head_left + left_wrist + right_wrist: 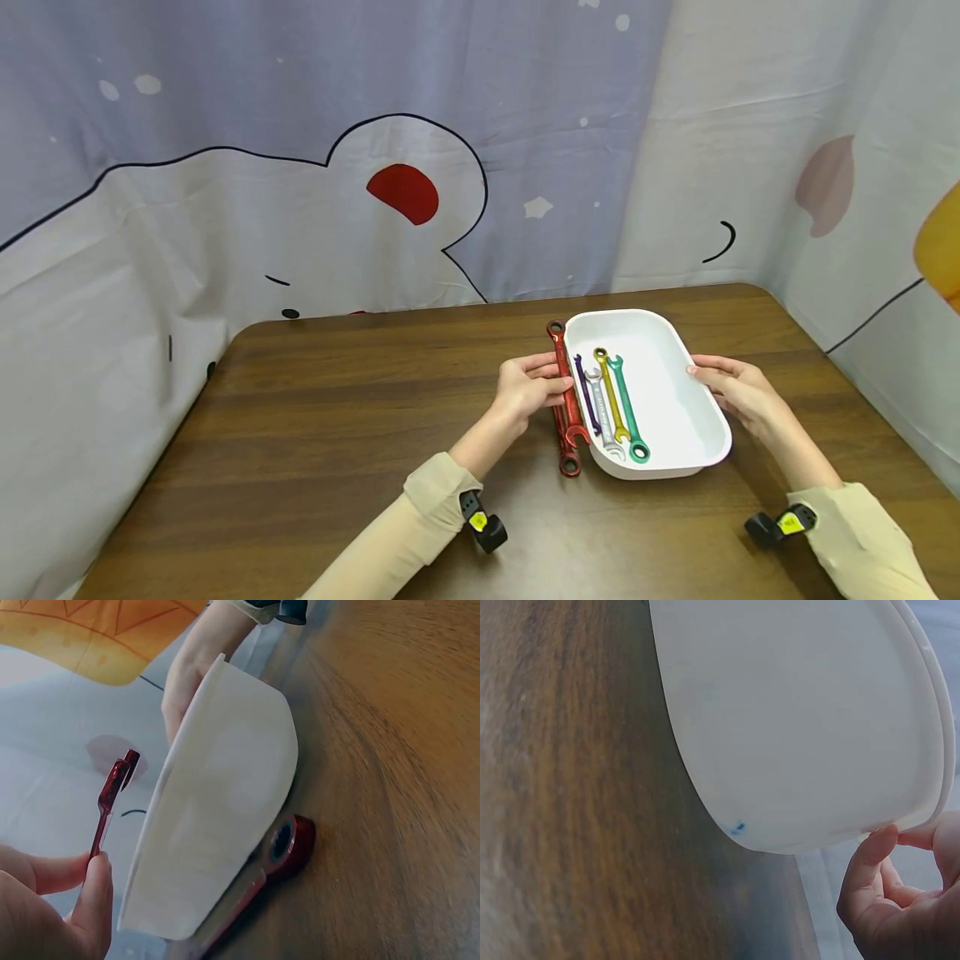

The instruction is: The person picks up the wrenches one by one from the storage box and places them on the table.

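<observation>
My left hand [528, 387] pinches a red wrench [573, 410] between thumb and fingers, above the left rim of a white tray [678, 408]. The left wrist view shows its open-jaw end raised beside the tray. Beneath it a second red ratchet wrench [300, 846] lies on the table along the tray's side. At the tray's right rim, my right hand [738, 390] grips the edge with the thumb on top. Inside, toward the left, lie a purple wrench [587, 396], a silver wrench [601, 410], a yellow wrench [611, 396] and a green wrench [626, 400], roughly side by side.
The brown wooden table [337, 433] extends left and in front of the tray. A printed curtain [300, 217] hangs behind the table and along its right side. Each wrist wears a small black camera [486, 525].
</observation>
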Available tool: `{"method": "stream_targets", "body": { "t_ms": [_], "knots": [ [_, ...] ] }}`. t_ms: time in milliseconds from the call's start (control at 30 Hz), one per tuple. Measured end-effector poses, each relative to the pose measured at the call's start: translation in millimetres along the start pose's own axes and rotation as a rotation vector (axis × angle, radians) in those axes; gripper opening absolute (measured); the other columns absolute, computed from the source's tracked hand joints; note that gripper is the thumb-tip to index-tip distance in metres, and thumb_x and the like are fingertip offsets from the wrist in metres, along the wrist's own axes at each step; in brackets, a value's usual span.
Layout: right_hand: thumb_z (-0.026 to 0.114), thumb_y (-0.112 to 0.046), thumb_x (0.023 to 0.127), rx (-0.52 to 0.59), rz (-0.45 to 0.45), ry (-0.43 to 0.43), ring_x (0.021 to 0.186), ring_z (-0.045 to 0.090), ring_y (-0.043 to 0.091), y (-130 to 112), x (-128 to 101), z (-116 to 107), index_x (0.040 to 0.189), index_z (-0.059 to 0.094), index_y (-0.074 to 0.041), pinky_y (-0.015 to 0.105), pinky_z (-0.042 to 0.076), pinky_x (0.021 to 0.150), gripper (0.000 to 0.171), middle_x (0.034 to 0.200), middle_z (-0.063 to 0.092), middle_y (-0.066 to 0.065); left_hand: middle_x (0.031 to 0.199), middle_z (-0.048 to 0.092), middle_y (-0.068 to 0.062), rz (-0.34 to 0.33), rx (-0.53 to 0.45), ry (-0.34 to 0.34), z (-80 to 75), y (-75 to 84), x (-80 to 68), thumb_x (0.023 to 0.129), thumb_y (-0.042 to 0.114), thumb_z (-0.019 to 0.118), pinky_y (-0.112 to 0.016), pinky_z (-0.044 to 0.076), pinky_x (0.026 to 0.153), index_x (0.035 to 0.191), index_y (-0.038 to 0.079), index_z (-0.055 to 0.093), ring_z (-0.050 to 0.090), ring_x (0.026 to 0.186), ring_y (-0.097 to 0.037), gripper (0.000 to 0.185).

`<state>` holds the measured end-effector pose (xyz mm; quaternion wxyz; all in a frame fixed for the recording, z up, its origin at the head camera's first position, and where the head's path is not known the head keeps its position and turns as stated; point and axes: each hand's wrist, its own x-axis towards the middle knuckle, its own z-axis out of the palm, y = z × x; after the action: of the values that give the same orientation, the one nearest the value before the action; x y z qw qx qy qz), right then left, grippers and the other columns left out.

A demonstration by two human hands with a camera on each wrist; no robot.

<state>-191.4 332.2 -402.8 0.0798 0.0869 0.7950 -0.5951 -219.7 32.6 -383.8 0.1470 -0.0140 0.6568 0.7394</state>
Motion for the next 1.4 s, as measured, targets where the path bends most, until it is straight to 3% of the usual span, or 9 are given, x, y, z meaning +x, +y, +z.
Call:
{"method": "stream_targets", "body": {
  "t_ms": [833, 1167, 1400],
  "knots": [
    [0.060, -0.032, 0.094, -0.013, 0.002, 0.000, 0.083, 0.063, -0.004, -1.1, 0.6, 0.6, 0.142, 0.033, 0.011, 0.020, 0.059, 0.073, 0.070, 0.088, 0.061, -0.022, 0.106, 0.068, -0.028, -0.015, 0.013, -0.018, -28.3, -22.4, 10.8, 0.080, -0.010, 0.068, -0.028, 0.062, 0.066, 0.125, -0.008, 0.058, 0.066, 0.067, -0.008, 0.046],
    [0.060, -0.032, 0.095, -0.005, 0.002, -0.004, 0.083, 0.063, -0.004, -0.3, -0.3, 0.5, 0.142, 0.032, 0.012, 0.020, 0.059, 0.073, 0.070, 0.088, 0.061, -0.023, 0.100, 0.070, -0.022, -0.036, 0.070, 0.027, -33.7, -26.4, 16.4, 0.081, -0.009, 0.069, -0.030, 0.062, 0.067, 0.124, -0.006, 0.059, 0.065, 0.067, -0.007, 0.045],
    [0.059, -0.031, 0.095, 0.006, 0.000, -0.007, 0.082, 0.063, -0.003, 0.2, -0.2, -0.3, 0.141, 0.033, 0.012, 0.020, 0.059, 0.072, 0.068, 0.088, 0.062, -0.022, 0.105, 0.068, -0.023, -0.051, 0.112, 0.052, -36.5, -30.2, 20.3, 0.081, -0.008, 0.069, -0.032, 0.062, 0.068, 0.124, -0.004, 0.060, 0.068, 0.072, -0.011, 0.045]
  ]
}}
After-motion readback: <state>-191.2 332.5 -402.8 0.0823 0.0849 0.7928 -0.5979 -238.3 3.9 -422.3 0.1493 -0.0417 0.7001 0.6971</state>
